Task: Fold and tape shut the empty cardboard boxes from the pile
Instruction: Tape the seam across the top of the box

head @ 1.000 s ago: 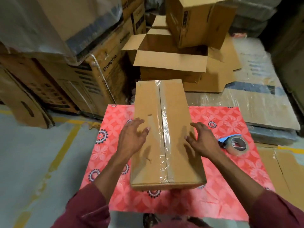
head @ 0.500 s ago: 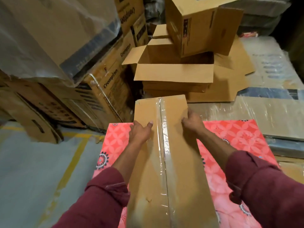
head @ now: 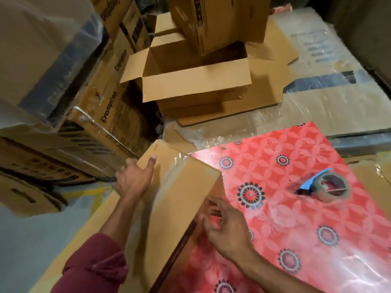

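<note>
The taped box [head: 179, 199], squarely centred a second ago, is now swinging off the counter's [head: 306, 240] left edge, left hand [head: 133, 182] gripping its far end, right hand [head: 226, 227] loose-fingered alongside, suggesting this box is finished.

One taped brown cardboard box [head: 179, 199], one open-flapped brown cardboard box [head: 196, 81], one clear tape roll with blue dispenser [head: 325, 186], two hands.
</note>
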A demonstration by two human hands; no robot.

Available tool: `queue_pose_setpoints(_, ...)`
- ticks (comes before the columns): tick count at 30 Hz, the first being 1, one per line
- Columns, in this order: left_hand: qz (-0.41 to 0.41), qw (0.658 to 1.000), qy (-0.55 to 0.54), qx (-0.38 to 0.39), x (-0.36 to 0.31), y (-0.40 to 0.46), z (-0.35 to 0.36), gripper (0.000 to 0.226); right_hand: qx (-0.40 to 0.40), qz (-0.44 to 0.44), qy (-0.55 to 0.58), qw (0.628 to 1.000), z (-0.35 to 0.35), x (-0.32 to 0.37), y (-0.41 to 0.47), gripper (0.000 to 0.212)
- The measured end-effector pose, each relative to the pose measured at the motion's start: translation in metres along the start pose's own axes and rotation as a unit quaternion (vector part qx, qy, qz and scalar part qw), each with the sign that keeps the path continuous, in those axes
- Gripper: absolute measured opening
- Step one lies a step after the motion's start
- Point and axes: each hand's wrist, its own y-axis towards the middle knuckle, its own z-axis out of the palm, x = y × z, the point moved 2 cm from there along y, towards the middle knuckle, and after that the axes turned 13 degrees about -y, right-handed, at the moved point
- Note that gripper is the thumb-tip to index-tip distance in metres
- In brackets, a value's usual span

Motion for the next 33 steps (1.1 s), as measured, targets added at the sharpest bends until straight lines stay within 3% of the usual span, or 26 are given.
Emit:
queue_pose_setpoints(2, 0.046, 0.998, 0.031, -0.005, -0.012, -0.009, 0.007, 0.092, -0.102, -0.020, 0.007, 0.995, -0.014, -0.003, 0.013, 0.034)
queue_pose_setpoints(5, 0.076, 0.997, 0.014, 0.010, -0.040, -0.014, 0.028, 0.095, -0.144, -0.036, 0.070, 0.986, -0.032, -0.002, 0.067, 0.035)
queue_pose_setpoints(9, 0.033, 0.999, 0.016, -0.005, -0.066, -0.014, 0.053, 0.096, 0.051, -0.050, 0.173, 0.982, -0.031, -0.001, 0.131, 0.062)
queue_pose_setpoints(13, 0.030, 0.999, 0.035, -0.025, -0.062, -0.010, 0.067, 0.088, 0.217, -0.094, 0.179, 0.955, -0.016, -0.008, 0.158, 0.091)
queue_pose_setpoints(15, 0.047, 0.997, 0.048, -0.027, -0.056, -0.010, 0.072, 0.086, 0.274, -0.139, 0.183, 0.934, -0.006, -0.016, 0.158, 0.082)
queue_pose_setpoints(18, 0.054, 0.995, 0.077, -0.037, -0.051, -0.008, 0.081, 0.081, 0.335, -0.202, 0.173, 0.904, 0.010, -0.033, 0.156, 0.090)
queue_pose_setpoints(22, 0.050, 0.994, 0.088, -0.042, -0.053, -0.006, 0.085, 0.083, 0.437, -0.128, 0.179, 0.872, 0.016, -0.054, 0.176, 0.081)
queue_pose_setpoints(26, 0.043, 0.995, 0.085, -0.035, -0.057, -0.008, 0.082, 0.080, 0.430, -0.145, 0.164, 0.876, 0.006, -0.043, 0.193, 0.061)
queue_pose_setpoints(29, 0.031, 0.995, 0.084, -0.036, -0.060, -0.010, 0.081, 0.074, 0.417, -0.213, 0.178, 0.865, 0.007, -0.021, 0.187, 0.077)
queue_pose_setpoints(33, 0.028, 0.996, 0.085, -0.024, -0.061, -0.011, 0.081, 0.084, 0.457, -0.162, 0.127, 0.865, 0.019, -0.041, 0.179, 0.093)
